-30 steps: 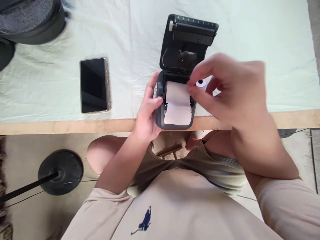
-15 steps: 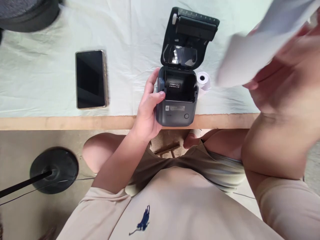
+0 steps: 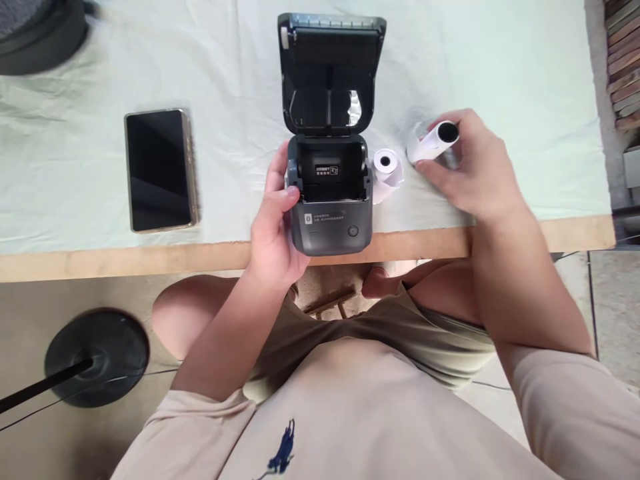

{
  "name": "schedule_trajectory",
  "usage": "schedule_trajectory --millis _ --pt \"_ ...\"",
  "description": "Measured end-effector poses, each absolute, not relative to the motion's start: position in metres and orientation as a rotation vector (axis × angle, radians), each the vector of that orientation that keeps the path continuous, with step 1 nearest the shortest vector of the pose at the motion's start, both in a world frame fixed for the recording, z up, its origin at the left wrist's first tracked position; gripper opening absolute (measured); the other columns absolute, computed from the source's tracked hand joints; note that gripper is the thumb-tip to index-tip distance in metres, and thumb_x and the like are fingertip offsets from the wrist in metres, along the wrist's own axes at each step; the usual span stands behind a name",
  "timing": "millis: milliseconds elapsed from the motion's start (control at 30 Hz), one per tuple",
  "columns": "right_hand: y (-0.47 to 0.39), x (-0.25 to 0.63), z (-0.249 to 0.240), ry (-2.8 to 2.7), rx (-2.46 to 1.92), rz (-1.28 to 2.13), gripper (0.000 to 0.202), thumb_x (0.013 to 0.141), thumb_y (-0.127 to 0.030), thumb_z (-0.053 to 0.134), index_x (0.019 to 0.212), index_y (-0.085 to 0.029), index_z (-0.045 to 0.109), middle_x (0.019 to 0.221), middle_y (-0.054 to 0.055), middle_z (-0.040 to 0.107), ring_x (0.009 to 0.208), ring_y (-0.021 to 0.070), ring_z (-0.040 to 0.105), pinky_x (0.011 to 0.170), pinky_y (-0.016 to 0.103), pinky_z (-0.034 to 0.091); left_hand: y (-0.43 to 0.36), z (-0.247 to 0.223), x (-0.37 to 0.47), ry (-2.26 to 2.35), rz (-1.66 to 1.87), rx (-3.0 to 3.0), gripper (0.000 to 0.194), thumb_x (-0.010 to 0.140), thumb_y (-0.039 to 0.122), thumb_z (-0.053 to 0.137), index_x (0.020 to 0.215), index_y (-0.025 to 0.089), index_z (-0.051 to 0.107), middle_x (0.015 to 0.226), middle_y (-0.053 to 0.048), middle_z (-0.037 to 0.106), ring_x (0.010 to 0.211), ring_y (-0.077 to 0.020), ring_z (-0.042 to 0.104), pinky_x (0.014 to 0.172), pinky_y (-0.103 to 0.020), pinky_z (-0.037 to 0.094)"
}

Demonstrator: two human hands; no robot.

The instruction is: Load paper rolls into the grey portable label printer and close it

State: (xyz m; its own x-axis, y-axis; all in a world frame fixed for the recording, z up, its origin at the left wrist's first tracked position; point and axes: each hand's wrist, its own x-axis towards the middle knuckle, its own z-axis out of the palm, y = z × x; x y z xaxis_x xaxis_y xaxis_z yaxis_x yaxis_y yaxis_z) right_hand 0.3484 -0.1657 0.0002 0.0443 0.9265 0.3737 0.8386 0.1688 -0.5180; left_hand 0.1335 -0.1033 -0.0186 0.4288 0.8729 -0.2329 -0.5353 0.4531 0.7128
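A dark grey label printer [image 3: 331, 227] is at the table's front edge, its lid [image 3: 329, 73] swung up and its paper bay bare inside. My left hand [image 3: 277, 227] grips the printer's left side, thumb on the upper rim. Just right of the printer stands a small white paper roll [image 3: 386, 163] with a dark core and a loose tail. Farther right, my right hand [image 3: 480, 163] is closed around a second, tilted white paper roll [image 3: 430, 145] with a wide dark core. The fingers behind that roll are partly hidden.
A dark-screened tablet [image 3: 159, 170] lies on the pale cloth [image 3: 215, 80] at left. A black round object [image 3: 40, 40] occupies the far left corner. Below the wooden table edge [image 3: 125, 260], a black stand base [image 3: 97, 357] rests on the floor.
My right hand has come down from near the camera to the table with the white paper. The printer now faces me more squarely, still in my left hand. The view has shifted right.
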Motion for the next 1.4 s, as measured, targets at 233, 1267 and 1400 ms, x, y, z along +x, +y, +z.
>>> schedule_trajectory --millis 233,1267,1400 --pt "-0.181 0.381 -0.009 -1.619 -1.662 -0.137 0.048 0.099 -0.051 0.073 0.143 -0.033 0.063 0.134 0.013 0.073 0.113 0.0327 0.073 0.092 0.049 0.062 -0.103 -0.018 0.135 0.619 0.975 0.614 0.031 0.094 0.033 0.066 0.124 0.029 0.072 0.14 -0.004 0.077 0.158 -0.0321 0.056 0.133 -0.051 0.049" --pt "-0.166 0.317 0.02 -1.033 -1.212 0.736 0.043 0.085 -0.022 0.081 0.123 -0.035 0.066 0.128 -0.004 0.071 0.111 0.0196 0.079 0.096 0.037 0.069 -0.104 -0.026 0.133 0.518 1.002 0.583 0.033 0.101 0.026 0.062 0.133 0.025 0.068 0.131 -0.002 0.077 0.127 -0.0229 0.073 0.121 -0.043 0.056" --pt "-0.176 0.302 0.031 -1.466 -1.339 0.362 0.041 0.097 -0.018 0.068 0.132 -0.039 0.069 0.15 -0.007 0.069 0.135 0.0237 0.073 0.102 0.038 0.067 -0.108 -0.034 0.133 0.524 0.994 0.677 0.045 0.097 0.027 0.073 0.141 0.03 0.064 0.145 0.0 0.072 0.163 -0.0274 0.053 0.137 -0.046 0.042"
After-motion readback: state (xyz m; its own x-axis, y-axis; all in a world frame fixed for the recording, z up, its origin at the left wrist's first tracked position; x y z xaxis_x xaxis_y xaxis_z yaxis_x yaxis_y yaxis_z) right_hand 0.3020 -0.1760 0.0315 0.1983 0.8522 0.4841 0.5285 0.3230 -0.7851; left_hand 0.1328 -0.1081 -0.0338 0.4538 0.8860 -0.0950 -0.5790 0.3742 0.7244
